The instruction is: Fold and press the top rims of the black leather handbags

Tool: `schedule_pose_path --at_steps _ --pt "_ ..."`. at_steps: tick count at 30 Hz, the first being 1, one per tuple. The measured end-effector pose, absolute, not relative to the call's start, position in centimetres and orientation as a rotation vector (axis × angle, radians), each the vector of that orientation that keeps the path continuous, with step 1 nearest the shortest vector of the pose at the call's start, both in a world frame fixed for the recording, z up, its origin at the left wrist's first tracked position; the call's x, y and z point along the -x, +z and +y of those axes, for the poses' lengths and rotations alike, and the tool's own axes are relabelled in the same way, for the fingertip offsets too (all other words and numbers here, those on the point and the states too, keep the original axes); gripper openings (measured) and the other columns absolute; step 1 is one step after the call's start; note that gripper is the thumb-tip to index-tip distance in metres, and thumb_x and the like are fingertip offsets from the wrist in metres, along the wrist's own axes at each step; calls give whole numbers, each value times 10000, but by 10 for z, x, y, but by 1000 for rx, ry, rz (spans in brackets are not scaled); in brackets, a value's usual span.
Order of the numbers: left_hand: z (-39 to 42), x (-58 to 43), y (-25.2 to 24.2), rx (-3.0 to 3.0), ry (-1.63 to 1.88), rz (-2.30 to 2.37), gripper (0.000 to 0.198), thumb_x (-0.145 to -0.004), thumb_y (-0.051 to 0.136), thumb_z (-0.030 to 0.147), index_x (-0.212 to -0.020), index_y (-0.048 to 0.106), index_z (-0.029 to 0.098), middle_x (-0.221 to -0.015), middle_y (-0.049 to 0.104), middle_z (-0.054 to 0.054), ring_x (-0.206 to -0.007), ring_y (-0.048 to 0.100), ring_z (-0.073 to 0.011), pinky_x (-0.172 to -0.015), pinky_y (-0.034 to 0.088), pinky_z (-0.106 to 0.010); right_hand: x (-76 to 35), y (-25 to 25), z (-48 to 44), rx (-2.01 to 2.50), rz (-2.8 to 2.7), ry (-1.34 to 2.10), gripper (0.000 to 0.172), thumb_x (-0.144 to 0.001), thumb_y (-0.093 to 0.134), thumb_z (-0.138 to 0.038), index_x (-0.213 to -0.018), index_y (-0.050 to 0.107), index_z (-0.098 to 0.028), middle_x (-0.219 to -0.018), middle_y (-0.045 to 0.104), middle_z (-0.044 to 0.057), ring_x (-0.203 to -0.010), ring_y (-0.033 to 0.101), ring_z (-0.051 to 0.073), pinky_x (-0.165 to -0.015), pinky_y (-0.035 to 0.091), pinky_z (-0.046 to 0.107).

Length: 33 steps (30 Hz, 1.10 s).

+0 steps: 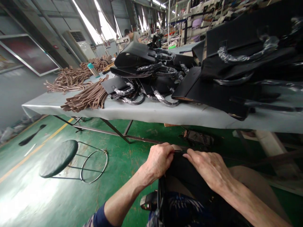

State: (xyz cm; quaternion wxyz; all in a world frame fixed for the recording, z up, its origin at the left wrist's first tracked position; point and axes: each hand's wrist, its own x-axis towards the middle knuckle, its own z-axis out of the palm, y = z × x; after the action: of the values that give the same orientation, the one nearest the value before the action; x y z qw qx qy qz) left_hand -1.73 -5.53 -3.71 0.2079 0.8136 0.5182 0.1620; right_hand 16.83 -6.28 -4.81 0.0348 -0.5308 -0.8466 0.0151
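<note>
A black bag or panel lies across my lap, its upper edge raised near my knees. My left hand is closed on that edge, fingers curled in. On the other side of the same edge, my right hand pinches the black material between thumb and fingers. A small gap separates the two hands. Below the left hand, dark straps or folds of the piece hang down, too dark to make out clearly.
A covered table stands ahead, bearing piled black bags with plastic-wrapped handles, brown strips and a bottle. A round stool lies tipped at the left. A person is beyond the table.
</note>
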Motion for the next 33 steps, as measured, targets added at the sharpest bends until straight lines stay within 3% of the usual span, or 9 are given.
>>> schedule_pose_path --at_steps 7,11,16,25,29,33 --pt "-54 12 -36 -2122 491 1516 83 -686 453 107 -637 487 164 -662 531 17 -616 470 -97 -580 321 -204 -166 -43 -62 1683 -2615 94 306 -926 328 -363 -819 582 -230 -624 674 40 -593 647 215 -474 278 282" --pt "-55 9 -35 -2045 517 1529 80 -664 457 94 -632 452 167 -617 493 34 -586 427 -87 -562 288 -207 -157 -39 -61 1726 -2587 95 232 -906 385 -273 -831 597 -215 -696 677 51 -651 651 207 -525 338 285" --pt "-55 10 -34 -1924 574 1531 117 -650 486 90 -688 421 180 -608 454 59 -578 384 -80 -548 272 -200 -152 -40 -56 1577 -2564 383 197 -901 386 -258 -928 580 -237 -746 690 32 -719 658 190 -557 390 262" --pt "-52 36 -38 -1689 397 1512 401 -551 675 197 -910 496 190 -790 551 40 -701 474 -118 -575 333 -199 -150 -35 -47 1510 -2621 598 251 -902 381 -277 -1072 565 -284 -816 710 30 -775 665 210 -594 419 274" --pt "-49 45 -39 -1691 287 1481 270 -598 570 146 -866 586 173 -725 564 30 -665 478 -120 -543 318 -201 -145 -31 -39 1510 -2663 608 259 -901 377 -306 -972 622 -270 -769 708 43 -769 663 218 -591 416 272" --pt "-45 49 -39 -1645 300 1446 273 -612 511 123 -850 642 155 -681 567 26 -655 482 -118 -540 327 -195 -144 -31 -31 1427 -2682 628 261 -900 387 -301 -944 644 -304 -801 720 10 -783 670 194 -574 419 236"
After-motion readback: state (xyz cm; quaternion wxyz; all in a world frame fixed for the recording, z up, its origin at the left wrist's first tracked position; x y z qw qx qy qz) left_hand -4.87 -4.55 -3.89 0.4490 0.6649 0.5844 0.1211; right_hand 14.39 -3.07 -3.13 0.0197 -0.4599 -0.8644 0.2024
